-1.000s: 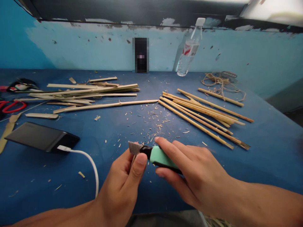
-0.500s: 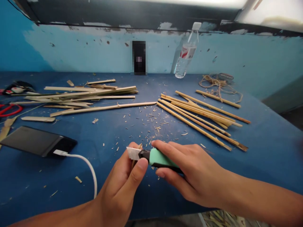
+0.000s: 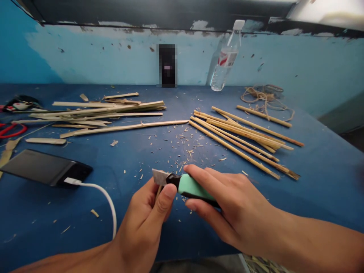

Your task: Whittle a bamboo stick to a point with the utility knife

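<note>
Wrapped round the green-and-black handle of a utility knife (image 3: 196, 189) is my right hand (image 3: 236, 206), with its blade out to the left. My left hand (image 3: 149, 216) is closed on a thin bamboo stick (image 3: 158, 192), mostly hidden by the fingers. The blade lies across the stick's upper end, and my left thumb presses by the knife's black neck. Small shavings (image 3: 190, 151) are scattered on the table just beyond both hands.
Rounded sticks (image 3: 236, 144) lie at the right, near tangled twine (image 3: 263, 96). Split strips (image 3: 108, 112), red-handled scissors (image 3: 13, 131) and a phone (image 3: 42, 167) with a white cable (image 3: 106, 197) are at the left. A water bottle (image 3: 224, 68) leans on the wall.
The knife blade has tilted slightly and the curl of material at the stick's tip no longer shows. Both hands stay in nearly the same place; the view has shifted a little.
</note>
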Tool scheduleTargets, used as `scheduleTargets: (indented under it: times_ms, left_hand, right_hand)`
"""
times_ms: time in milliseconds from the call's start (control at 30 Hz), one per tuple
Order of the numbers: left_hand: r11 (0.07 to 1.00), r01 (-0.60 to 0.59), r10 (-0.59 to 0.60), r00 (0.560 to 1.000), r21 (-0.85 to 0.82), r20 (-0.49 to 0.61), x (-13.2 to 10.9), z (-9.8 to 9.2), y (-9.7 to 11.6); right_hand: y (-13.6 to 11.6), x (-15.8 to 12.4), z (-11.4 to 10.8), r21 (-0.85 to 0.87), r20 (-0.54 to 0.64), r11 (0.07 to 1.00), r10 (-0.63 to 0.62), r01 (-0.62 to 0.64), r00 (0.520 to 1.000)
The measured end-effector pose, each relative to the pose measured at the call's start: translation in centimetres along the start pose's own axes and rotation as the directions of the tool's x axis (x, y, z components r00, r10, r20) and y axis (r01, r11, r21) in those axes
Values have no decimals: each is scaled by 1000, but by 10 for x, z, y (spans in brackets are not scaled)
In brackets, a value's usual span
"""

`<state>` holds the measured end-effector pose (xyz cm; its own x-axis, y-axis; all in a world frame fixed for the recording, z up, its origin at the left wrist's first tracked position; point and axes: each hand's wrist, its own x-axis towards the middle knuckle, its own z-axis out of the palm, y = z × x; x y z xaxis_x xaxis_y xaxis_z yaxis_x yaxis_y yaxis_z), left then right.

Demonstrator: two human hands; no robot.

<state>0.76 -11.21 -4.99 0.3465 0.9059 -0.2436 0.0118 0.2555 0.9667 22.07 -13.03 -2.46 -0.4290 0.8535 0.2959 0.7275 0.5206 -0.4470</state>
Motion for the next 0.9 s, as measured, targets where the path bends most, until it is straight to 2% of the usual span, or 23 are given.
scheduleTargets:
  times_ms: [100,267,500,700,900]
  left_hand:
    - [1000,20,-20,1000,-21,-12,1,1,5]
    - [997,-41,41,999,-59,5,0,1,12]
    - [998,-60,61,997,-19,51,1,0,7]
    - [995,-93,92,995,30,24,0,2,8]
    - [996,-54,55,998,66,-15,3,1,9]
  right_hand:
    - [3,2,-1,49,47,999,17,-20,999]
    - [7,2,-2,108,105,994,-6,-5,994]
    - [5,1,-6,95,89,995,-21,13,996]
    - [1,-1,-9,64,78,998,-20,15,997]
    - [-2,0,-2,44,35,999,5,-7,999]
